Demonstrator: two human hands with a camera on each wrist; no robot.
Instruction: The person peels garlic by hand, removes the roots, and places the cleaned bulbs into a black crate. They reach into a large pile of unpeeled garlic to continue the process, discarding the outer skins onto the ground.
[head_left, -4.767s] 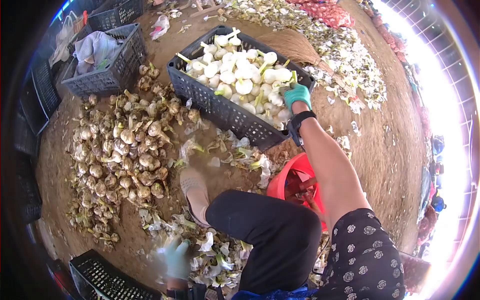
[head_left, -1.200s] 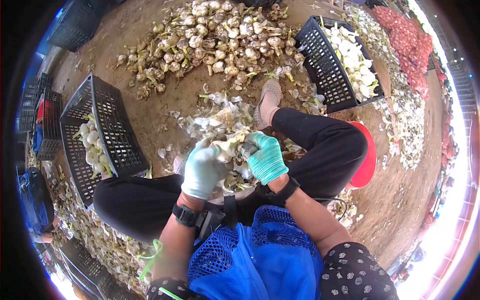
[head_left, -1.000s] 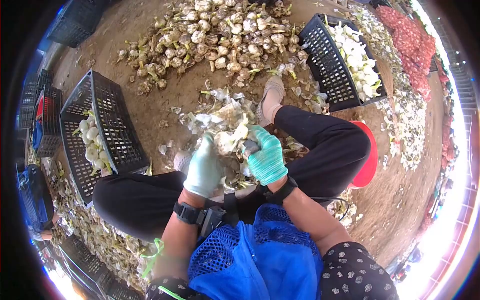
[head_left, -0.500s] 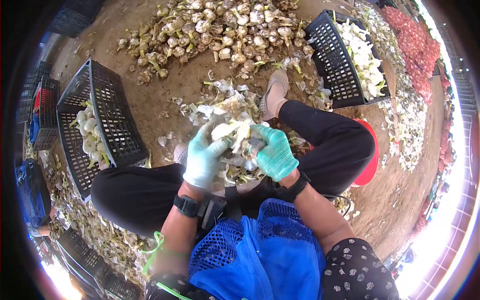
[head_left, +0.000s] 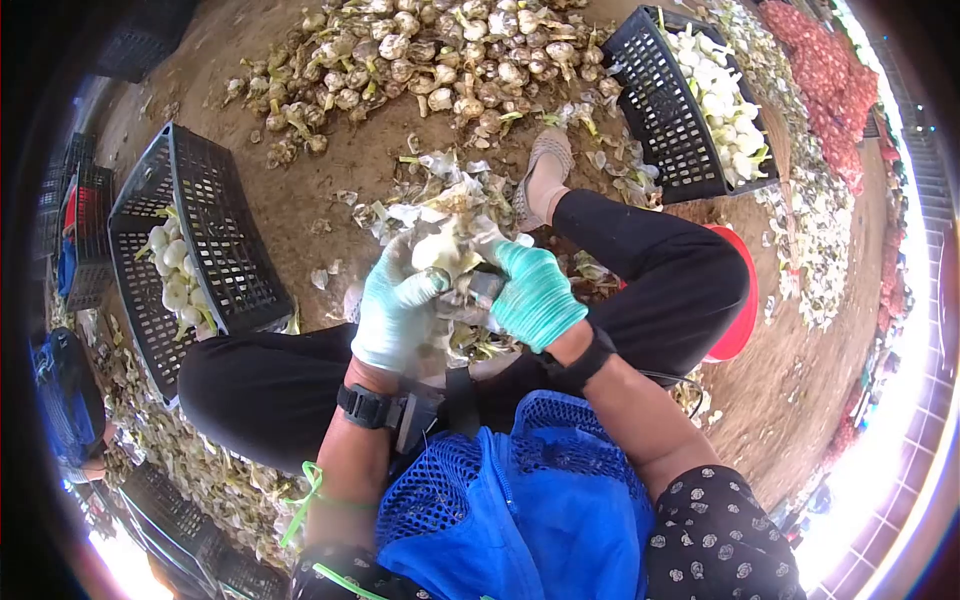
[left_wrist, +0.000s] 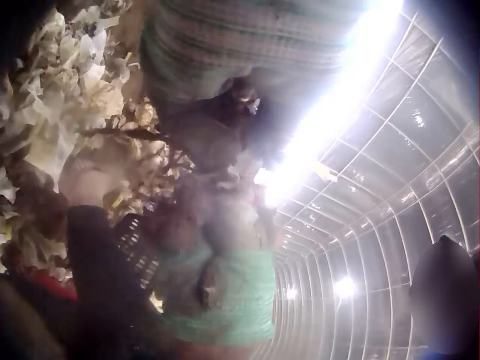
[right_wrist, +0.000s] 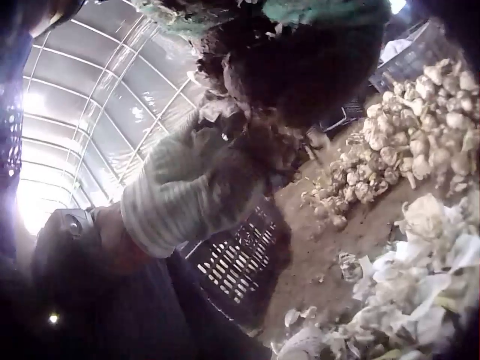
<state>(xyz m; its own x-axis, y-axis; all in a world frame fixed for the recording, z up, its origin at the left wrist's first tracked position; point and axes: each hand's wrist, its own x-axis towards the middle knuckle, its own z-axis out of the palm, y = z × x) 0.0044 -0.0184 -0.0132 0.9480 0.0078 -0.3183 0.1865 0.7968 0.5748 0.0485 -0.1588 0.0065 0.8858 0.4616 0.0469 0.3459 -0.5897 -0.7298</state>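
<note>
In the head view a pale garlic bulb (head_left: pixel 436 254) is gripped by my left hand (head_left: pixel 388 312), in a white and mint glove, its thumb across the near side. My right hand (head_left: pixel 537 292), gloved in green, curls round a small dark grey tool (head_left: pixel 487 286) beside the bulb; its working end is hidden. Loose papery skin hangs between the two hands. The right wrist view shows the left hand (right_wrist: pixel 191 187) close under the other glove, with the bulb mostly in shadow. Blur and glare hide the grip in the left wrist view, where the right glove (left_wrist: pixel 225 292) shows.
Peeled skins (head_left: pixel 455 195) litter the ground beyond the hands. A heap of unpeeled garlic (head_left: pixel 430 60) lies farther off. Black crates with white bulbs stand at left (head_left: pixel 225 240) and right (head_left: pixel 665 120). A red bucket (head_left: pixel 735 300) sits behind the right knee.
Earlier, the right hand was at the far crate and the left was apart, low down. Both then met over the lap; in the last second the bulb has turned and skin has loosened.
</note>
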